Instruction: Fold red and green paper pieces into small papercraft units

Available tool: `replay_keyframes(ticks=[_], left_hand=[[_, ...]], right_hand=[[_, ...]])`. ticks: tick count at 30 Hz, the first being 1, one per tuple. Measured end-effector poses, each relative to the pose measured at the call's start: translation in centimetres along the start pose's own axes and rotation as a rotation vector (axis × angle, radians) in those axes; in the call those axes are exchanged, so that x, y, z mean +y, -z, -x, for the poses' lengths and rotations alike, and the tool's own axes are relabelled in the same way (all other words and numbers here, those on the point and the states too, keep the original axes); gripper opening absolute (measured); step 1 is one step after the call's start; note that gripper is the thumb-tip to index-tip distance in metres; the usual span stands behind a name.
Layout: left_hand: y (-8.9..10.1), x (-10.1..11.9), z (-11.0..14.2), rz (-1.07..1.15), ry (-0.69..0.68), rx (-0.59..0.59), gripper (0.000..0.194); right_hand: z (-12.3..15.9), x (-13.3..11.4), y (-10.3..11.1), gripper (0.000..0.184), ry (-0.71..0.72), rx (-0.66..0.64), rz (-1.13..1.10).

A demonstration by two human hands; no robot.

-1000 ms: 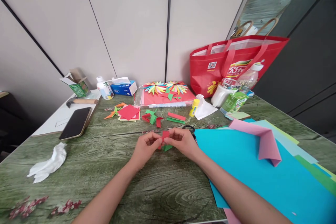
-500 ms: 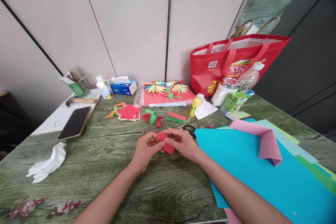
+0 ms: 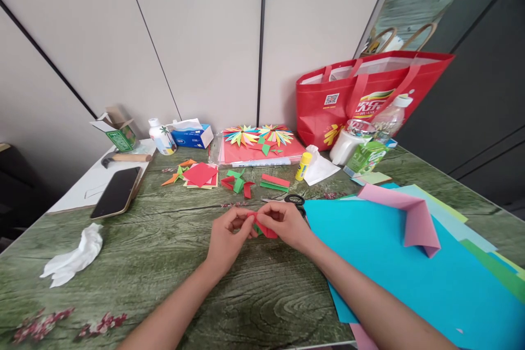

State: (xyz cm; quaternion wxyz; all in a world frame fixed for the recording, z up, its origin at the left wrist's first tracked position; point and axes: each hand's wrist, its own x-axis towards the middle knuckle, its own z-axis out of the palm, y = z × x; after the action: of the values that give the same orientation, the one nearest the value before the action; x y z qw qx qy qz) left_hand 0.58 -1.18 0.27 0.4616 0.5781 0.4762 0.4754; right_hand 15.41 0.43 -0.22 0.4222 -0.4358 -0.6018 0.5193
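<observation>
Between my two hands, low over the table's middle, is a folded red paper piece (image 3: 267, 228) with a bit of green paper showing under it. My left hand (image 3: 231, 233) pinches its left end between thumb and fingers. On the other end, my right hand (image 3: 284, 222) is closed with thumb and fingertips. My fingers hide part of the folds. Black-handled scissors (image 3: 295, 200) lie just beyond my right hand. Farther off are folded red and green paper pieces (image 3: 238, 182) and red and green folded strips (image 3: 275, 182).
A large blue paper sheet (image 3: 394, 262) covers the right side, with a folded pink paper (image 3: 418, 224) on it. A glue stick (image 3: 303, 167), a stack of paper squares (image 3: 202, 175) and a red bag (image 3: 320, 115) stand behind. At left are a phone (image 3: 117, 191) and crumpled tissue (image 3: 76, 257).
The red piece has been turned and refolded in my fingers; its broad red face, tilted half a second ago, now slopes down to the right, with green showing below. Both hands stay in place.
</observation>
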Motion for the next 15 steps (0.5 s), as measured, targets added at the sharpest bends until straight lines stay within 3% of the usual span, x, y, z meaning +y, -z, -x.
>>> replay_keyframes(ticks=[5,11,15], left_hand=[[-0.23,-0.24,0.42,-0.040,-0.054,0.035,0.008],[0.17,-0.87,0.55,-0.311,-0.486,0.089,0.015],[0.42,-0.96,0.36,-0.372,-0.587,0.083,0.015]], right_hand=[[0.12,0.13,-0.28,0.017,-0.013,0.036,0.005],[0.33,0.17,-0.50,0.016,-0.005,0.047,-0.024],[0.48,0.06,-0.72,0.015,0.015,0.082,-0.028]])
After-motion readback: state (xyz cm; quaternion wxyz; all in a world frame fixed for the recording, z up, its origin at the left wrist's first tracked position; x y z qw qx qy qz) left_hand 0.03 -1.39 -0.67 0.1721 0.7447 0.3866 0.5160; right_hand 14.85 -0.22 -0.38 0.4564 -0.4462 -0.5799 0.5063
